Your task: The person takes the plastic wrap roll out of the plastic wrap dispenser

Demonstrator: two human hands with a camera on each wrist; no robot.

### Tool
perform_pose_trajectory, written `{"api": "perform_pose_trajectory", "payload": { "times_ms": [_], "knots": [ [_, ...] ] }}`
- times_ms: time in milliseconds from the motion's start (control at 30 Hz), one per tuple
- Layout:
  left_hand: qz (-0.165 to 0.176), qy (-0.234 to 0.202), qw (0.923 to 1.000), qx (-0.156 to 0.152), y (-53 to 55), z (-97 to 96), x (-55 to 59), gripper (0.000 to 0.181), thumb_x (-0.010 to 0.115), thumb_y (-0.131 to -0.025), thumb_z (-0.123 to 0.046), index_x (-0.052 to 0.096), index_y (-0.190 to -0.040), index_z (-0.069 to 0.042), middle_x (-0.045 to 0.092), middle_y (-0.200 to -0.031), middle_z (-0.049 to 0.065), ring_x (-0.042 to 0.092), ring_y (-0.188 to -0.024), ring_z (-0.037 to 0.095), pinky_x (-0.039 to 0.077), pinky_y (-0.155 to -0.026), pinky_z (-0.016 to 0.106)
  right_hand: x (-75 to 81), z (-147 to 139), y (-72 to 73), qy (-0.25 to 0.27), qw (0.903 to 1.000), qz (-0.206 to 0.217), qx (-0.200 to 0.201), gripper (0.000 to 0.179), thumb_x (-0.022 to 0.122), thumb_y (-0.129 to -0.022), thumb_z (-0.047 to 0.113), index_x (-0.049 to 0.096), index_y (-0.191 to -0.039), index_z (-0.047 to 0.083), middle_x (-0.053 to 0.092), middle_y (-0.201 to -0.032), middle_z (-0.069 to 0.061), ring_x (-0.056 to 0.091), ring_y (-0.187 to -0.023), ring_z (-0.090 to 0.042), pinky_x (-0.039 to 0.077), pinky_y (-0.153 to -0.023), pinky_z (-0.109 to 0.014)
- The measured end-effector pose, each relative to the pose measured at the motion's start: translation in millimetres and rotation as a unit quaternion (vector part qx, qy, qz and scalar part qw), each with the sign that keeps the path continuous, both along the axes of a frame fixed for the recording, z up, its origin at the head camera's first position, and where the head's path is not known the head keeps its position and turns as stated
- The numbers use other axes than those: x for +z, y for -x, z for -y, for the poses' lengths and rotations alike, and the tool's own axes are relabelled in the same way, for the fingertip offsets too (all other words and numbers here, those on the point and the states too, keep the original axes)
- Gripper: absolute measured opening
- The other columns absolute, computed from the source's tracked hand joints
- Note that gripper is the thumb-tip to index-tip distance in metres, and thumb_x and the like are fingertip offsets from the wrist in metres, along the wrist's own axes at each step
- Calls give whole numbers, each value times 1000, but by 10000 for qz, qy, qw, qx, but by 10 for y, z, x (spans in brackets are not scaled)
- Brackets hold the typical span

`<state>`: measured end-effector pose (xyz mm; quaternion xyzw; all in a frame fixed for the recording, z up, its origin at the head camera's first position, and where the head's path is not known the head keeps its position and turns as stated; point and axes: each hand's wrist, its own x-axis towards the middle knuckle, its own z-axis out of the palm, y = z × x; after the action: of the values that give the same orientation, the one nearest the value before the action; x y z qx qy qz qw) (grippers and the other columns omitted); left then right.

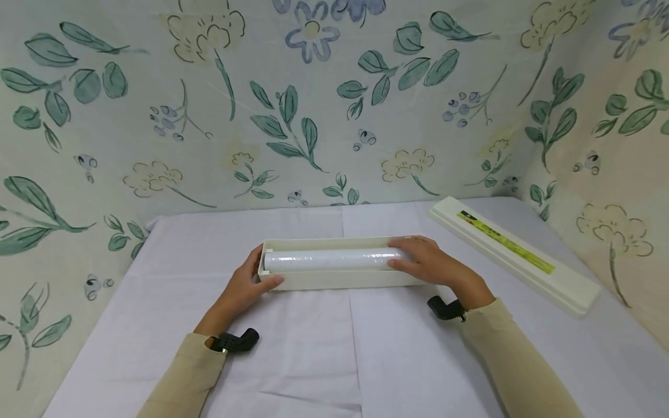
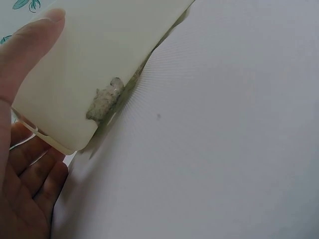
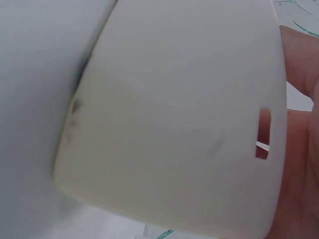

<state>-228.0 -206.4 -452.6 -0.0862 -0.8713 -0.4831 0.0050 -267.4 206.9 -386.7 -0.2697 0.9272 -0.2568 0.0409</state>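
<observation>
In the head view, our left forearm (image 1: 183, 371) enters from seven o'clock and our right forearm (image 1: 517, 360) from five. Our left hand (image 1: 243, 288) grips, its thumb pointing toward three; our right hand (image 1: 436, 266) pinches, thumb and fingers bent toward nine.

A plain beige left sleeve (image 1: 183, 377) fills the bottom left, a matching right sleeve (image 1: 517, 360) the lower right; bent black devices (image 1: 241, 340) sit at both cuffs.

cream box (image 1: 345, 281) | open-topped | glossy white roll (image 1: 324, 259) | lying lengthwise inside
</observation>
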Motion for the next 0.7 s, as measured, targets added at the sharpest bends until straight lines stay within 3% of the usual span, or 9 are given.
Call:
{"api": "perform_pose_trajectory", "payload": {
  "times_ms": [467, 700],
  "knots": [
    [25, 42, 10000, 8, 5, -4, 21, 93, 72, -82, -50, 18, -154, -27, 30, -155, 3, 25, -143, 30, 20, -112, 59, 53, 10, 15, -116, 9989, 411, -195, 57, 65, -92, 36, 51, -136, 4, 54, -134, -16, 41, -120, -37, 36, -98, -59],
    [24, -7, 10000, 34, 6, -8, 9, 92, 73, -82, -48, 18, -154, -29, 31, -154, 3, 26, -142, 31, 20, -111, 60, 105, 38, 67, -417, 9965, 703, -194, 55, 67, -90, 33, 51, -135, 4, 54, -133, -17, 43, -118, -36, 37, -97, -57]
  ]
}}
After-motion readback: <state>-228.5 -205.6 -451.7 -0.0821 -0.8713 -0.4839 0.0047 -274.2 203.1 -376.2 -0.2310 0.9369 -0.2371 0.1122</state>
